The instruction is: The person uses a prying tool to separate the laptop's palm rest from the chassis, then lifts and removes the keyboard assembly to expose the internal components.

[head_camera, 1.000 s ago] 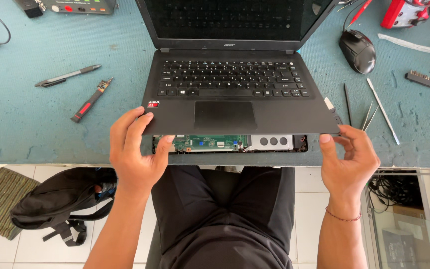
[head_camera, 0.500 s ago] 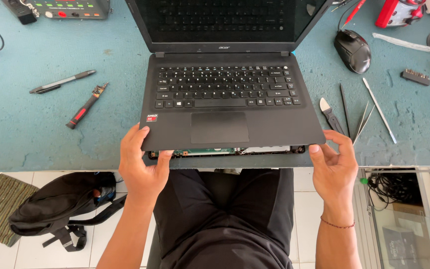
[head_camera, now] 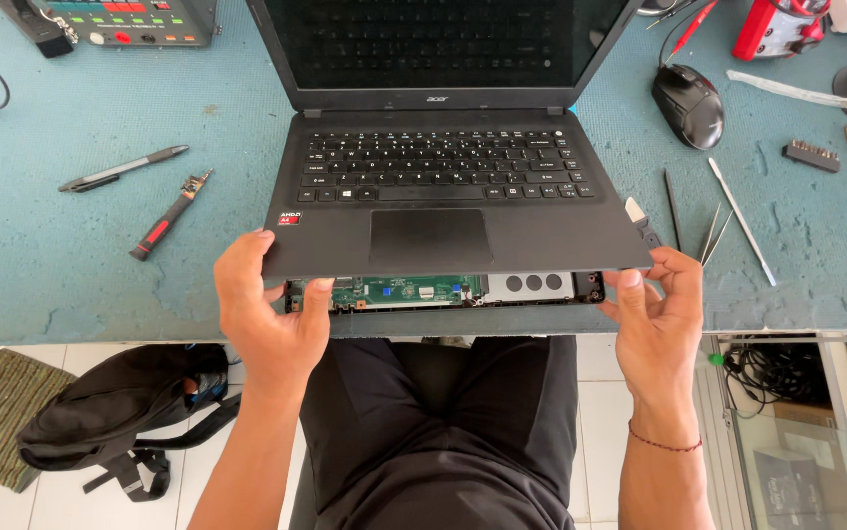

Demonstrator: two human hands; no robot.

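I am pinching the front corners of the black laptop's palmrest cover (head_camera: pixel 443 236) with my left hand (head_camera: pixel 271 309) and right hand (head_camera: pixel 654 309), raising it evenly above the green circuit board (head_camera: pixel 409 291) at the blue workbench (head_camera: pixel 50 265) edge, careful not to twist it.

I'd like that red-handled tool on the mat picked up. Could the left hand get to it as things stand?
Probably not right away: the left hand is gripping the laptop's lifted top cover. The red-handled tool lies just left of it on bare mat, nothing between.
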